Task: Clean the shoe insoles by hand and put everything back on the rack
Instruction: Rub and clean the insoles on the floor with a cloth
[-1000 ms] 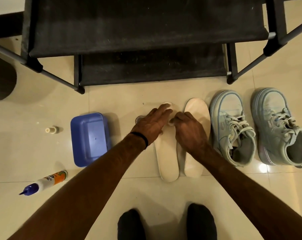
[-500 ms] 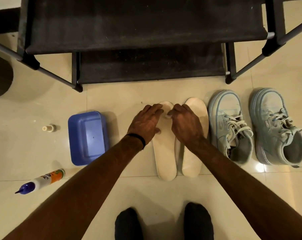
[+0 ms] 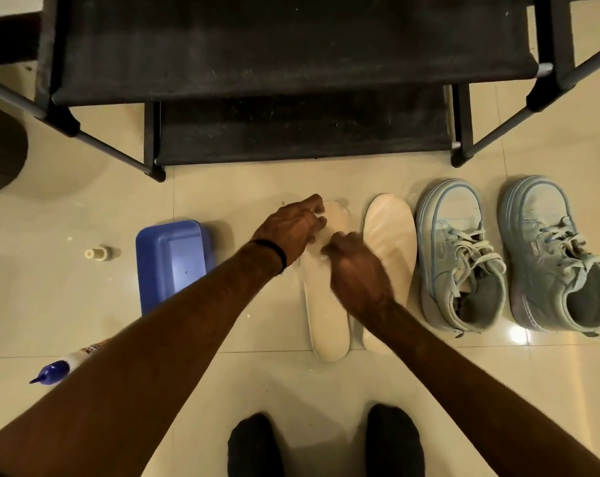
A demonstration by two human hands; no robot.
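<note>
Head view: both insoles are laid flat on the floor tile just in front of the rack [image 3: 291, 132], prob. so they can be rubbed w/o slipping. Left insole [image 3: 326, 304] is pinned at its toe by the left hand [image 3: 288, 232], fingers curled; right hand [image 3: 357, 270] is pressed mid-sole, grip can't be told. Right insole [image 3: 391, 242] sits untouched. Bare floor is left toward the basin [image 3: 171, 263].

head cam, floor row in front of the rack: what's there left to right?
Small cap → blue tray → left insole → right insole → left sneaker → right sneaker. Both hands overlap the left insole, so they are left out.
</note>
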